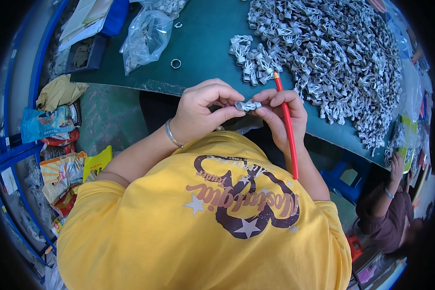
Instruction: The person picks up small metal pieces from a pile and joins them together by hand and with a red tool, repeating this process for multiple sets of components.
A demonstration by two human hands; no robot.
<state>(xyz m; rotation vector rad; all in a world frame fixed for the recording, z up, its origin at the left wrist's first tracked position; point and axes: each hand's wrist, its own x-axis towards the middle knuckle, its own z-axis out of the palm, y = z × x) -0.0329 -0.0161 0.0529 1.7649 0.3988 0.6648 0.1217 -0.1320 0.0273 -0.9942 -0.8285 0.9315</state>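
Just past the front edge of the table, both my hands hold one small silver piece with whitish loops (248,106). My left hand (205,104) pinches its left end between thumb and fingertips. The right end is between the thumb and fingers of my right hand (286,118). Tucked in that same right hand is a long red stick (288,128) with a brass-coloured tip, pointing away from me. Beyond my fingers a small cluster of similar silver pieces (256,63) lies on the green table (203,53). My fingers hide part of the held piece.
A large heap of silver pieces with white loops (333,58) covers the table's right side. Left of it lie a clear plastic bag (149,38) and a small ring (176,63). Blue shelving (17,154) and colourful packages (65,169) stand left; another person (389,208) sits right.
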